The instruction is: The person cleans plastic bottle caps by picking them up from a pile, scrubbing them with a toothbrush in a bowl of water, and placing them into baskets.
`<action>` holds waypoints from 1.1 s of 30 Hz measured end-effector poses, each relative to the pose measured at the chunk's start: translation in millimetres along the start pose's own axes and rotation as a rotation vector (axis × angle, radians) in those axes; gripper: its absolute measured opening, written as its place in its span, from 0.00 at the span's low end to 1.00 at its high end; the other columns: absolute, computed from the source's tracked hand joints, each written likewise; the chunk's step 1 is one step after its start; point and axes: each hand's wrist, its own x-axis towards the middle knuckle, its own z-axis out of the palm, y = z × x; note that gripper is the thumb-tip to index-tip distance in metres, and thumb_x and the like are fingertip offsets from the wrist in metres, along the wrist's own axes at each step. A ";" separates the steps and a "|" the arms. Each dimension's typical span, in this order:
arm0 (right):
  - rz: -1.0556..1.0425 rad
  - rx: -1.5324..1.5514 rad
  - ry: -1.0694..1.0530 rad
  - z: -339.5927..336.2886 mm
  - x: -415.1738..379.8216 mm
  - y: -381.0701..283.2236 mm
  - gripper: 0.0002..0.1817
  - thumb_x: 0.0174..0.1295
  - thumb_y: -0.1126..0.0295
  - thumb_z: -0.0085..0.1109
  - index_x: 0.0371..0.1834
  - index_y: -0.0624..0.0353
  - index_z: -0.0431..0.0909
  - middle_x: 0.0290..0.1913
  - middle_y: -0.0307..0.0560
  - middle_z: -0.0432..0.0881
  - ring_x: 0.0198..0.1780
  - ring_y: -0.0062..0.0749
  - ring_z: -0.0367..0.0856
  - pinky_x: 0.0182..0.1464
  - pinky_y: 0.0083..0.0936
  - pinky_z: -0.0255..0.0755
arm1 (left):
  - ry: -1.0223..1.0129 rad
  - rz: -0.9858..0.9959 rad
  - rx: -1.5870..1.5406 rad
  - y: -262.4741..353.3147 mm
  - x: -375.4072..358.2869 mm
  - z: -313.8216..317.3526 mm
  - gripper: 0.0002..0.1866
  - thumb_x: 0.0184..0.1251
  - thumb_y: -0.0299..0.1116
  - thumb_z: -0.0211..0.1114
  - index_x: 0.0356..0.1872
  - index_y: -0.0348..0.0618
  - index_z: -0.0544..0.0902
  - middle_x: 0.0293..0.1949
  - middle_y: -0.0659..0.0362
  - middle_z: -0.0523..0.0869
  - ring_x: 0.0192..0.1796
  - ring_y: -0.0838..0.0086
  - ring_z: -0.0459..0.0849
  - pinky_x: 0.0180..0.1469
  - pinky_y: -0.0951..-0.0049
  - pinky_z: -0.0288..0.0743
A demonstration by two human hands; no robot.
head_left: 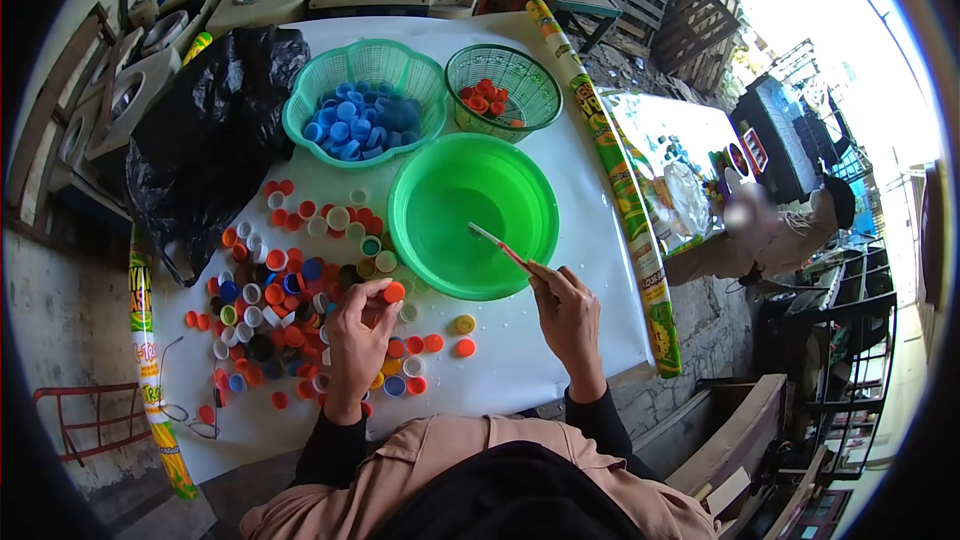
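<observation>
Between the thumb and fingers of my left hand (360, 340) is an orange-red bottle cap (393, 292), held over the loose caps. My right hand (568, 315) grips a red and white toothbrush (500, 246), its head pointing over the green basin (545, 210). Liquid lies in the basin. Many loose bottle caps (273, 293) in red, white, blue and black spread around my left hand. Behind the basin stand a pale green basket (300, 90) of blue caps (350, 125) and a darker green basket (545, 80) with a few red caps (485, 97).
A black plastic bag (205, 130) lies at the table's left. Rolled printed edging (610, 150) runs along the right side, another roll (150, 370) along the left. Eyeglasses (190, 415) rest near the left edge. Another person (790, 230) is at a second table on the right.
</observation>
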 end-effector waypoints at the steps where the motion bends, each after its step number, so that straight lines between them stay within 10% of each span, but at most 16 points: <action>1: -0.001 -0.005 0.005 0.1 -0.4 0.6 0.10 0.67 0.70 0.65 0.50 0.52 0.88 0.29 0.45 0.80 0.25 0.42 0.79 0.27 0.35 0.69 | 0.000 -0.001 -0.001 -1.6 -0.7 0.6 0.15 0.63 0.22 0.73 0.50 0.38 0.83 0.40 0.55 0.88 0.36 0.72 0.88 0.39 0.72 0.81; 33: -0.037 0.035 -0.041 -8.2 -15.7 4.7 0.13 0.68 0.70 0.63 0.54 0.49 0.87 0.31 0.45 0.77 0.28 0.43 0.79 0.30 0.37 0.71 | 0.048 0.060 0.029 17.6 -2.5 13.1 0.14 0.67 0.21 0.69 0.52 0.37 0.83 0.38 0.59 0.87 0.34 0.80 0.83 0.39 0.75 0.78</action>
